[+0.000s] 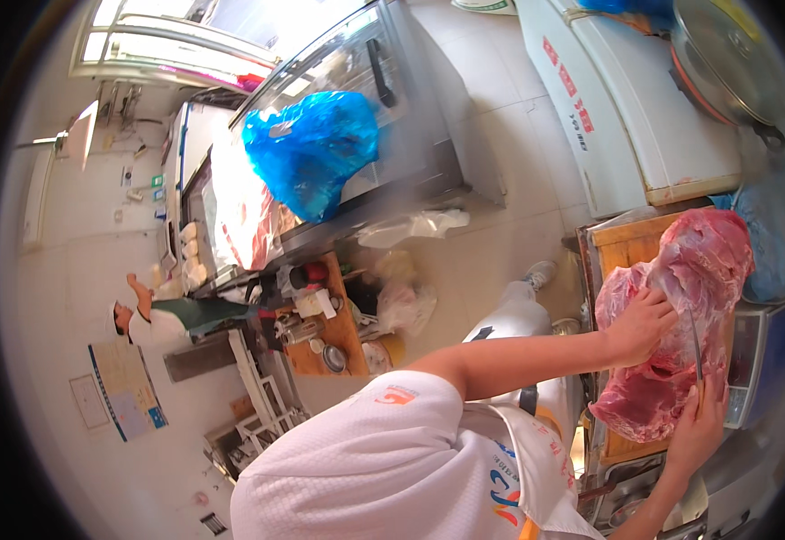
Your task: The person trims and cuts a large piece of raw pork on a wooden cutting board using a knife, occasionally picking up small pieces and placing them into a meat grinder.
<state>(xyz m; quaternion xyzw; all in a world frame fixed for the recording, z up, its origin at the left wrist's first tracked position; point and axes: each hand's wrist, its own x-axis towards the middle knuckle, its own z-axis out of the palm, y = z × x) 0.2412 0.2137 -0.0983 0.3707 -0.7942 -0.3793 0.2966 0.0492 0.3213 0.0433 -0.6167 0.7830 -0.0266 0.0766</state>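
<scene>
A large slab of raw red meat [658, 369] lies across a wooden cutting board [622, 241] at the right. My left hand [640, 326] is on the slab's near side, its fingers bent down and gripping the surface. In my right hand [700, 421] is a knife [696, 342], closed around the handle at the lower edge of the meat. The narrow blade points up the picture along the slab, beside my left fingertips. My palm hides most of the handle.
A white chest freezer [600, 108] adjoins the board, with a lidded pan [726, 67] on top. A blue plastic bag [316, 148] lies on a glass-topped display case [410, 135]. Another person [163, 324] stands farther back near a wooden table [343, 333].
</scene>
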